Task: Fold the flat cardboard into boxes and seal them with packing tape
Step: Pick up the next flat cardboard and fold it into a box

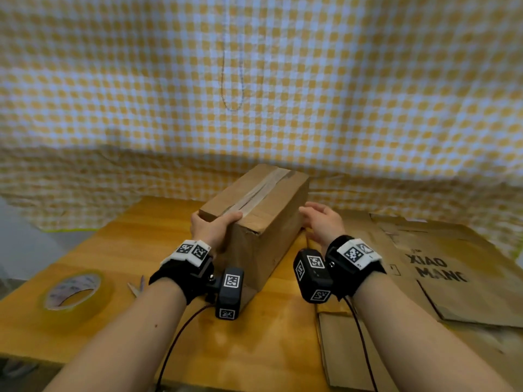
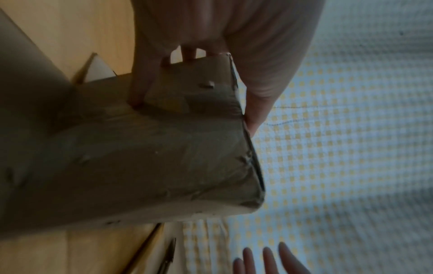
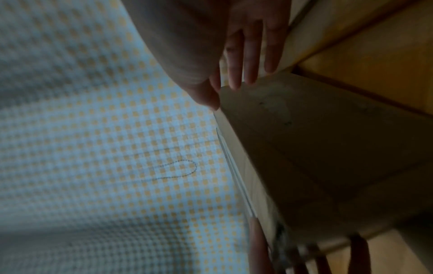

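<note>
A folded brown cardboard box (image 1: 263,222) stands mid-table, with a strip of clear tape (image 1: 260,190) along its top seam. My left hand (image 1: 216,223) grips its near left top corner, thumb lying on the top. In the left wrist view the thumb (image 2: 255,113) and fingers (image 2: 140,81) clamp the box (image 2: 152,157) end. My right hand (image 1: 312,215) hovers at the box's right side with straight, spread fingers (image 3: 248,55) beside the box (image 3: 328,148); I cannot tell whether they touch.
A roll of clear packing tape (image 1: 73,290) lies at the table's near left, with scissors (image 1: 137,287) beside it. Flat printed cardboard sheets (image 1: 441,267) are stacked on the right. A yellow checked cloth (image 1: 254,80) hangs behind the wooden table (image 1: 277,335).
</note>
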